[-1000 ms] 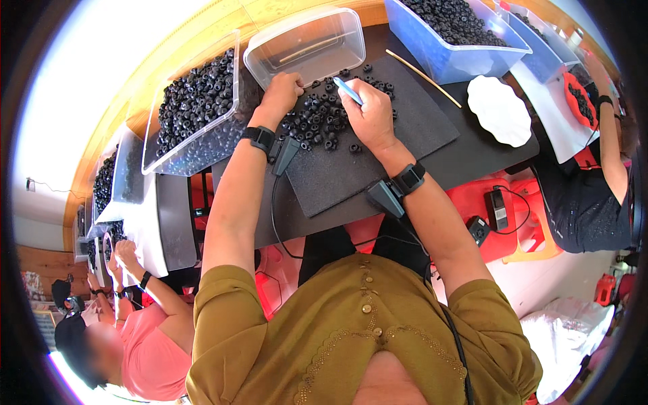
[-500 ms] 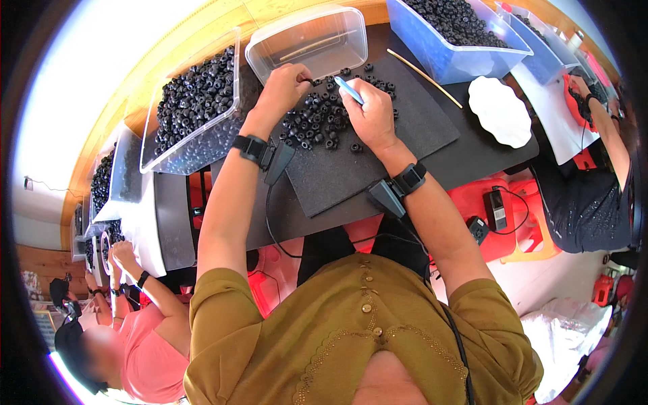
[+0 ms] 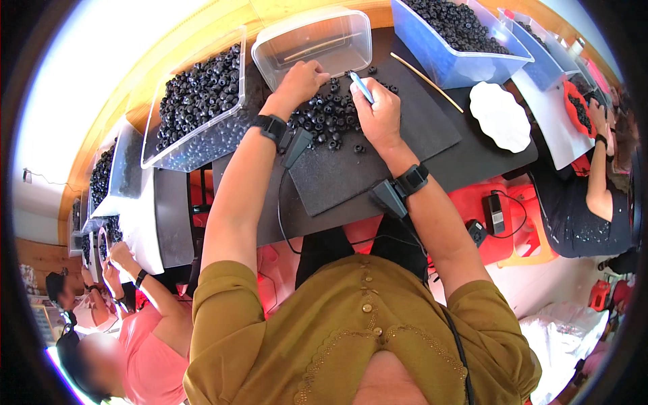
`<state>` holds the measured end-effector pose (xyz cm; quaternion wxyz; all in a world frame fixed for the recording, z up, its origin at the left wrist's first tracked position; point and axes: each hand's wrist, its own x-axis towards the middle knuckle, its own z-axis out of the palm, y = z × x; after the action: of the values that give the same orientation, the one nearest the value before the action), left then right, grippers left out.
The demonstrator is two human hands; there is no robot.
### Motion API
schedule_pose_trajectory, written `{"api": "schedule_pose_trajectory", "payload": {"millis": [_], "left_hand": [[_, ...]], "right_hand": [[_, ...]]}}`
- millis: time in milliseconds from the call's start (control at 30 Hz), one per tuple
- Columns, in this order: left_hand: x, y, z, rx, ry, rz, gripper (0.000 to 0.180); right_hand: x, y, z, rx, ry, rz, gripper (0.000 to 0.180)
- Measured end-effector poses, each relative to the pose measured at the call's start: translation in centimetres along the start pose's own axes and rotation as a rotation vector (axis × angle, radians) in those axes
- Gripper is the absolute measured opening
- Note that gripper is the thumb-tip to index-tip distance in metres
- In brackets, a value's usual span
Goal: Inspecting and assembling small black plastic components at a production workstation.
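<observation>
Several small black round bead-like pieces (image 3: 324,120) with holes lie in a loose heap on a dark grey mat (image 3: 351,172) on the table. My left hand (image 3: 302,82) is over the heap's far left side, its fingertips pinched together; whatever is between them is too small to make out. My right hand (image 3: 379,115) grips a slim blue pen-shaped tool (image 3: 362,88), its tip pointing up and left toward a black piece near the left fingertips. A clear plastic tub (image 3: 368,40) stands just beyond both hands, with a thin stick inside.
At the left stands a clear bin (image 3: 241,101) full of black pieces; a blue bin (image 3: 452,67) of them is at the far right. A wooden stick (image 3: 426,82) and a white scalloped plate (image 3: 499,116) lie to the right. Co-workers sit on both sides.
My left hand has moved right, closer to the tool tip. My right hand has shifted slightly right and down with the blue tool. At far right, a co-worker's hand has moved down beside a red dish.
</observation>
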<state>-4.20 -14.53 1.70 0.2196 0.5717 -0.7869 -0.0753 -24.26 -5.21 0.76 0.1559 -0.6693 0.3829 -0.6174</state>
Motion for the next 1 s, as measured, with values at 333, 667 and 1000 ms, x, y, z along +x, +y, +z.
{"api": "schedule_pose_trajectory", "payload": {"millis": [333,667,1000], "left_hand": [[2.1,1.8,2.3,-0.038,-0.083,-0.064,0.031],[2.3,1.0,2.7,-0.149,-0.020,-0.071,0.014],[3.1,1.2,3.1,-0.042,0.009,-0.003,0.011]], "right_hand": [[0.1,0.0,-0.1,-0.018,0.010,0.006,0.009],[0.1,0.2,0.2,-0.017,0.006,0.005,0.011],[0.2,-0.2,0.1,-0.018,-0.017,0.031,0.010]]}}
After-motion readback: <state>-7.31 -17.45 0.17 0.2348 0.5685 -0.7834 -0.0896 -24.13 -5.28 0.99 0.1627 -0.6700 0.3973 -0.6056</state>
